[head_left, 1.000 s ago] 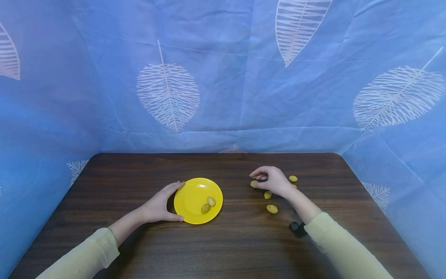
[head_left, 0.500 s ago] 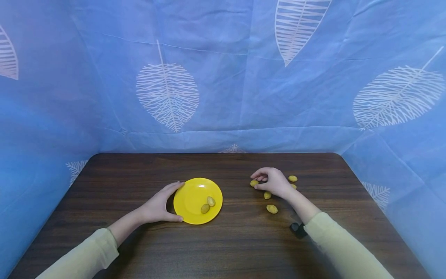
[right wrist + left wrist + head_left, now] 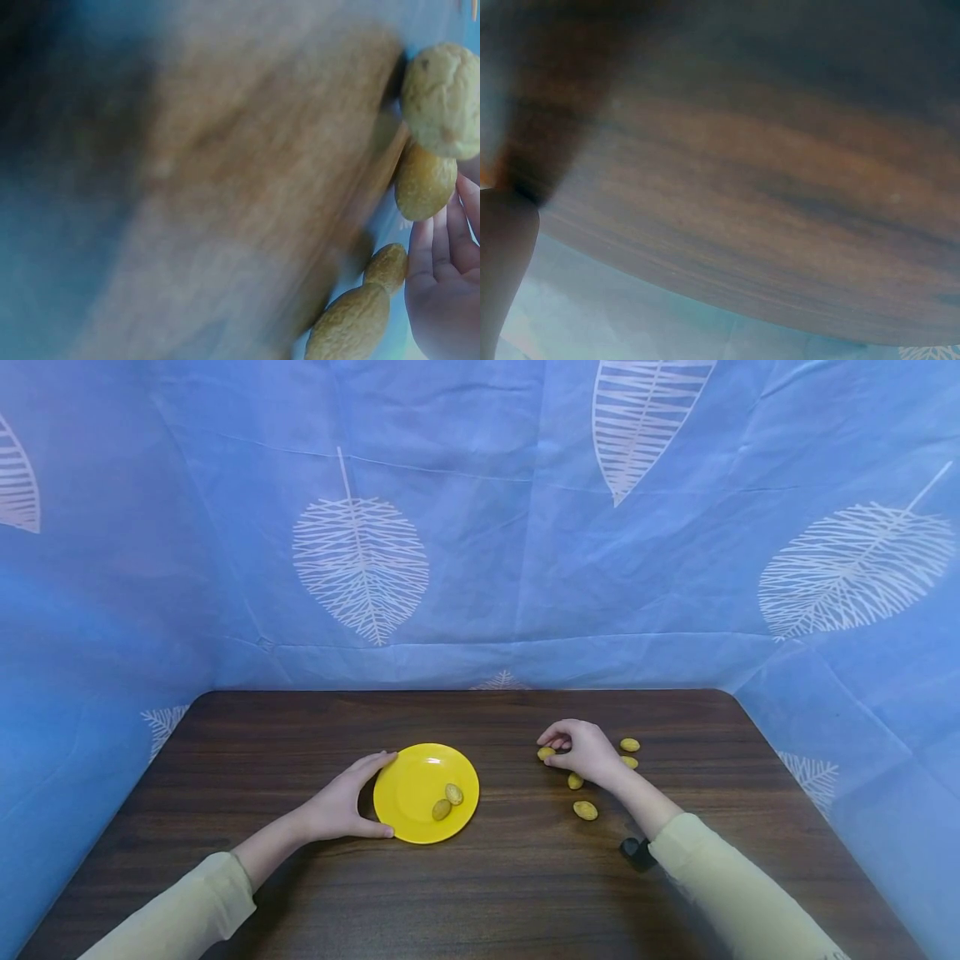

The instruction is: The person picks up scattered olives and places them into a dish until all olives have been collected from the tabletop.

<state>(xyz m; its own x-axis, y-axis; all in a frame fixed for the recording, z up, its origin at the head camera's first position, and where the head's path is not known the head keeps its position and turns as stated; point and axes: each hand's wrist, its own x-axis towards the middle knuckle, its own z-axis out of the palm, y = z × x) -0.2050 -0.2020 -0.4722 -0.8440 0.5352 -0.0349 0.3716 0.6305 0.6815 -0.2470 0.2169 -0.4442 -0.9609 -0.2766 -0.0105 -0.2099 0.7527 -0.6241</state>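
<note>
In the head view, my left hand [image 3: 345, 802] holds the left side of a round yellow plate [image 3: 405, 777], thumb at the near rim and fingers at the far rim. Two speckled yellowish oval fruits [image 3: 447, 802] lie on the plate's right half. To the right, my right hand [image 3: 587, 752] pinches another small yellow oval fruit [image 3: 546, 753] between thumb and fingers, low over the table. The right wrist view shows several wrinkled fruits [image 3: 349, 326] close up beside the right hand's fingers [image 3: 442, 247]. A fingertip [image 3: 506, 247] appears at the left wrist view's edge.
More fruits [image 3: 586, 811] lie loose around the right hand and wrist on the dark wood table [image 3: 480, 902]. A small black object [image 3: 637, 853] sits beside the right sleeve. A blue cloth [image 3: 480, 568] with white leaf prints hangs behind the table.
The right hand has shifted only slightly, and one fruit behind its wrist shows a little more. The left hand and the plate stay in place.
</note>
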